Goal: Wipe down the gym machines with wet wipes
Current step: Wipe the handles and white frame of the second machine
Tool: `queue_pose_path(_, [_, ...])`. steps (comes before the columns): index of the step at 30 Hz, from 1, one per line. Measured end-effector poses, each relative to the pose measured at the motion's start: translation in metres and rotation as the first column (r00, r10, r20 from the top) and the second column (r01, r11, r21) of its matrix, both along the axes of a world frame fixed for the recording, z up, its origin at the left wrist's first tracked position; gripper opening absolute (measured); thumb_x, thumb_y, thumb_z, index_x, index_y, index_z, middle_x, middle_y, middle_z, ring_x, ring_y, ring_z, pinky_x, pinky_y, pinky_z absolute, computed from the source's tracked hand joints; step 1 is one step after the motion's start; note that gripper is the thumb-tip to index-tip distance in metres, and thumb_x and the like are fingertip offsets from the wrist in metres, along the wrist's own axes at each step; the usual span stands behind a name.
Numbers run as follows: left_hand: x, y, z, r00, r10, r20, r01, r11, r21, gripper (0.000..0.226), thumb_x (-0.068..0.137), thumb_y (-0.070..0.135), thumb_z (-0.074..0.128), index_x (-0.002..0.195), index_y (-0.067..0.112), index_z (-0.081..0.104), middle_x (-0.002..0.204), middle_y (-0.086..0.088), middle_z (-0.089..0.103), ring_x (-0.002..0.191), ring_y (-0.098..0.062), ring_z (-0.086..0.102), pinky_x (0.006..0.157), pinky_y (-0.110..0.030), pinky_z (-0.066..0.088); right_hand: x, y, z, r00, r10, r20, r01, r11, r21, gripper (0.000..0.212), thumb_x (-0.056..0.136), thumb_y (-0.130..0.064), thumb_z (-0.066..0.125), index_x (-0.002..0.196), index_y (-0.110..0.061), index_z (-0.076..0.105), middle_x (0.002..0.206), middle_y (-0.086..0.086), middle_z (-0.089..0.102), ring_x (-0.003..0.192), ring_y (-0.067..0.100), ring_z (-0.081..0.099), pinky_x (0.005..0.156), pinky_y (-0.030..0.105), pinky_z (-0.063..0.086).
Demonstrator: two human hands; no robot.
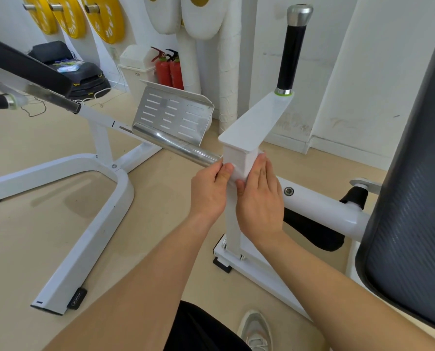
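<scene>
The wipe lay wrapped round the upper part of the machine's white post, just under the flat plate that caps it. White on white, its edges were hard to trace; only a crumpled corner showed above the right fingertips. The left hand pinched the wipe against the post's near corner with its thumb, and its fingers curled away behind the post, mostly hidden. The right hand lay flat on the post's right face with its fingers straight and together over the wipe and its thumb on the front, covering most of the cloth. A chrome bar met the post at the left hand, the joint hidden by the knuckles. A black handle rose from the plate's far end. Behind the bar stood a slotted metal footplate. A dark back pad filled the right side, cut off by the edge. On the beige floor a shoe showed at the bottom, partly cut off. Against the far wall hung yellow weight plates, their tops out of view, with two red fire extinguishers beside a white bin.
</scene>
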State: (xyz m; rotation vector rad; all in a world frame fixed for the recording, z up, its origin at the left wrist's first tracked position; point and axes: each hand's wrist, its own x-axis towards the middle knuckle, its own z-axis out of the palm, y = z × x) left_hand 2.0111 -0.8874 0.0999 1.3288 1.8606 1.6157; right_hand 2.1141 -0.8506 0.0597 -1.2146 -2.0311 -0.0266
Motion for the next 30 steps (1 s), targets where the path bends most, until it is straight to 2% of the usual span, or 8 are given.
queue_pose_path(4, [-0.002, 0.002, 0.017, 0.999, 0.001, -0.033, 0.001, 0.999, 0.054, 0.031, 0.103, 0.026, 0.053, 0.076, 0.039, 0.06, 0.066, 0.016, 0.063, 0.062, 0.0, 0.051, 0.061, -0.023, 0.041, -0.004, 0.005, 0.017, 0.999, 0.013, -0.048, -0.012, 1.0, 0.024, 0.063, 0.107, -0.034, 0.029, 0.153, 0.006, 0.016, 0.158, 0.023, 0.032, 0.145, 0.037, 0.032, 0.116, 0.037, 0.02])
queue_pose_path(9, [-0.014, -0.001, -0.004, 0.989, -0.081, -0.125, 0.077, 0.996, -0.035, 0.022, 0.102, 0.027, 0.052, 0.103, 0.02, 0.073, 0.085, 0.005, 0.074, 0.075, -0.01, 0.064, 0.071, -0.028, 0.05, -0.005, 0.002, -0.012, 0.999, -0.003, -0.033, 0.001, 0.999, -0.049, 0.064, 0.107, -0.035, 0.025, 0.154, 0.007, 0.01, 0.161, 0.022, 0.025, 0.15, 0.034, 0.023, 0.121, 0.04, 0.024])
queue_pose_path(13, [-0.013, -0.005, -0.031, 0.989, -0.107, -0.106, 0.094, 0.988, -0.126, 0.024, 0.103, 0.021, 0.054, 0.084, 0.029, 0.065, 0.064, 0.023, 0.063, 0.059, 0.003, 0.054, 0.057, -0.013, 0.037, -0.007, -0.007, -0.031, 0.999, -0.015, -0.031, 0.01, 0.984, -0.175, 0.068, 0.105, -0.041, 0.016, 0.156, 0.002, 0.005, 0.165, 0.016, 0.018, 0.153, 0.029, 0.015, 0.122, 0.042, 0.022])
queue_pose_path(15, [-0.014, -0.004, -0.03, 0.988, -0.107, -0.107, 0.096, 0.989, -0.11, 0.029, 0.103, 0.023, 0.053, 0.079, 0.037, 0.061, 0.061, 0.026, 0.061, 0.057, 0.002, 0.052, 0.056, -0.013, 0.036, -0.009, -0.006, -0.027, 0.998, 0.0, -0.056, -0.012, 0.977, -0.211, 0.07, 0.102, -0.043, 0.01, 0.157, 0.001, 0.003, 0.166, 0.013, 0.014, 0.154, 0.026, 0.011, 0.124, 0.041, 0.019])
queue_pose_path(20, [-0.012, 0.006, -0.021, 0.994, -0.047, -0.095, 0.055, 0.996, 0.075, 0.027, 0.103, 0.03, 0.049, 0.107, 0.019, 0.073, 0.08, 0.008, 0.072, 0.071, -0.008, 0.061, 0.066, -0.024, 0.048, -0.016, -0.001, -0.005, 0.978, 0.01, -0.207, -0.035, 0.992, -0.121, 0.066, 0.105, -0.039, 0.015, 0.157, 0.001, 0.009, 0.166, 0.013, 0.015, 0.153, 0.026, 0.012, 0.124, 0.039, 0.016])
queue_pose_path(23, [-0.008, 0.009, -0.033, 0.998, -0.032, -0.063, 0.037, 0.995, 0.093, 0.03, 0.105, 0.028, 0.047, 0.109, 0.012, 0.072, 0.074, 0.012, 0.068, 0.066, -0.005, 0.057, 0.062, -0.019, 0.046, -0.016, 0.002, -0.018, 0.974, 0.007, -0.227, -0.02, 0.998, -0.054, 0.064, 0.107, -0.036, 0.023, 0.156, 0.004, 0.012, 0.164, 0.017, 0.019, 0.152, 0.028, 0.016, 0.122, 0.045, 0.023])
queue_pose_path(27, [-0.009, 0.008, -0.06, 0.998, -0.046, -0.046, 0.048, 0.998, 0.039, 0.023, 0.105, 0.029, 0.047, 0.096, 0.027, 0.068, 0.069, 0.022, 0.064, 0.062, 0.0, 0.053, 0.059, -0.016, 0.042, -0.016, 0.003, -0.06, 0.984, -0.022, -0.175, 0.018, 1.0, -0.023, 0.063, 0.107, -0.031, 0.029, 0.155, 0.005, 0.009, 0.163, 0.019, 0.02, 0.152, 0.031, 0.018, 0.123, 0.045, 0.019])
queue_pose_path(30, [-0.01, 0.006, -0.079, 0.997, -0.072, -0.036, 0.072, 0.997, 0.001, 0.021, 0.105, 0.03, 0.047, 0.099, 0.031, 0.067, 0.076, 0.012, 0.069, 0.067, -0.012, 0.059, 0.061, -0.024, 0.047, -0.019, 0.004, -0.08, 0.985, -0.056, -0.162, 0.058, 0.998, 0.008, 0.064, 0.107, -0.029, 0.035, 0.155, 0.003, 0.006, 0.164, 0.018, 0.019, 0.153, 0.029, 0.015, 0.125, 0.039, 0.01])
